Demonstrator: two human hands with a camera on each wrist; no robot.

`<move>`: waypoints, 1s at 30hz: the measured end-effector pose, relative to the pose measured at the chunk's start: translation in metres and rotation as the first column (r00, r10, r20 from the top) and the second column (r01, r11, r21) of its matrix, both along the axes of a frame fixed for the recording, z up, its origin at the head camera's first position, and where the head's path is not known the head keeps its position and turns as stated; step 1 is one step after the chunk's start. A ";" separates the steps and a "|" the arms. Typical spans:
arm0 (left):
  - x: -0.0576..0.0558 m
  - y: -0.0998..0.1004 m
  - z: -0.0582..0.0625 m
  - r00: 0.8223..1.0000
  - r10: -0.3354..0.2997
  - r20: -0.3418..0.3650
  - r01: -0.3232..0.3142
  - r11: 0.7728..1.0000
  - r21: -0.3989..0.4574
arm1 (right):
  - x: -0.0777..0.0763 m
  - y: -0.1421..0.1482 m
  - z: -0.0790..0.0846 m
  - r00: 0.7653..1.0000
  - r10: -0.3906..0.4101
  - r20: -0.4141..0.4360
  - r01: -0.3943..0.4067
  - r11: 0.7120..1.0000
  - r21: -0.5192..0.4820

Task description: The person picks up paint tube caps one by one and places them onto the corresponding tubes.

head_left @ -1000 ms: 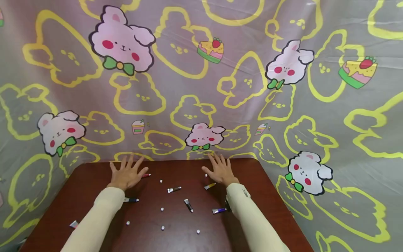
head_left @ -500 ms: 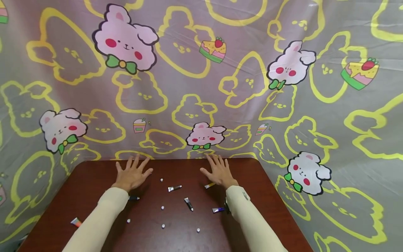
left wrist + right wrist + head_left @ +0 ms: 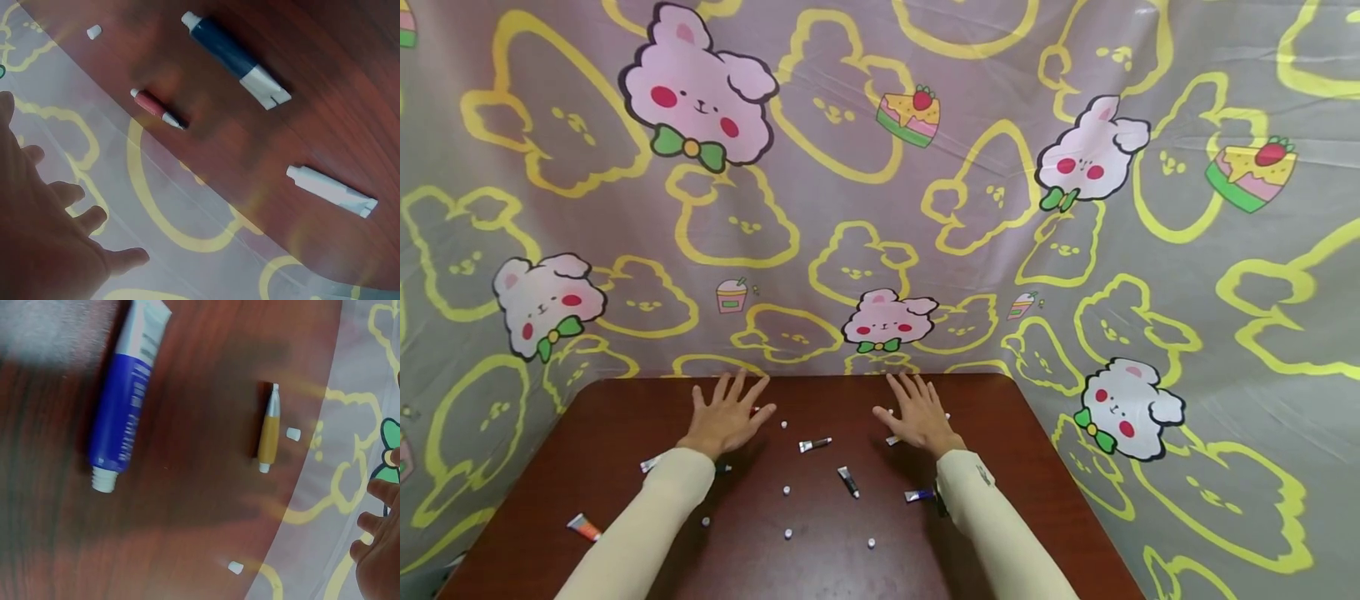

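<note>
Across the brown worktop [image 3: 827, 575]: paint tubes and loose white caps [image 3: 786, 490] lie scattered between and around your arms.
Your left hand [image 3: 724, 419]: grip wide and holding nothing, fingers spread near the far edge, close to the red tube [image 3: 150, 105] and dark blue tube [image 3: 228, 50], a pale tube [image 3: 334, 189] farther off.
Your right hand [image 3: 922, 417]: grip likewise wide and bare, fingers spread, beside the yellow tube [image 3: 269, 434]; the violet-blue tube [image 3: 122, 412] lies by your cuff.
Mid-worktop: a brown tube [image 3: 815, 445] and a black tube [image 3: 848, 482], well apart from both hands.
By your left sleeve: an orange tube [image 3: 584, 527], its neck end partly hidden.
Caps, done: judging by the bare threaded neck of the violet-blue tube and similar pale necks elsewhere, uncapping looks complete on those tubes.
Tubes, left: none appears gathered, paired with a cap or in hand.
Tube print: white characters run along the violet-blue tube, too blurred to read; you can make out no brand.
Cartoon-print cloth [image 3: 820, 196]: pictures only, no legible lettering.
</note>
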State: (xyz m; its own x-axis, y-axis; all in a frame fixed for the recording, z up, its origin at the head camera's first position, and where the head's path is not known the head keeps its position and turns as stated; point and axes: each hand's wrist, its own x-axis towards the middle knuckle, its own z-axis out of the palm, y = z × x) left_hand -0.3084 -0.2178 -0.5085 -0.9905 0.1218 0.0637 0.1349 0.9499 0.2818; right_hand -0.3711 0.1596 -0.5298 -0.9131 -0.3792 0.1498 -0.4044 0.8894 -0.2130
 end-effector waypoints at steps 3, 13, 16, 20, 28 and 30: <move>0.001 0.002 -0.002 1.000 -0.007 -0.004 0.007 1.000 -0.002 | 0.001 0.000 -0.004 1.000 0.006 -0.002 -0.006 1.000 0.004; 0.001 0.008 -0.011 0.999 -0.029 -0.015 0.029 1.000 0.010 | 0.007 -0.001 -0.011 0.999 0.036 -0.012 -0.037 0.999 -0.017; 0.001 0.010 -0.012 0.999 -0.036 -0.016 0.036 0.999 0.019 | 0.008 -0.002 -0.013 0.999 0.044 -0.017 -0.044 0.999 -0.021; 0.002 0.014 -0.012 0.999 -0.048 -0.010 0.048 0.999 0.020 | 0.011 -0.003 -0.015 0.999 0.046 -0.019 -0.047 0.999 -0.017; 0.005 0.021 -0.011 0.997 -0.078 -0.009 0.078 0.996 0.049 | 0.017 -0.002 -0.021 0.999 0.048 -0.009 -0.049 0.998 -0.040; 0.005 0.022 -0.011 0.996 -0.084 -0.019 0.085 0.995 0.048 | 0.019 -0.002 -0.023 0.999 0.051 -0.005 -0.051 0.998 -0.040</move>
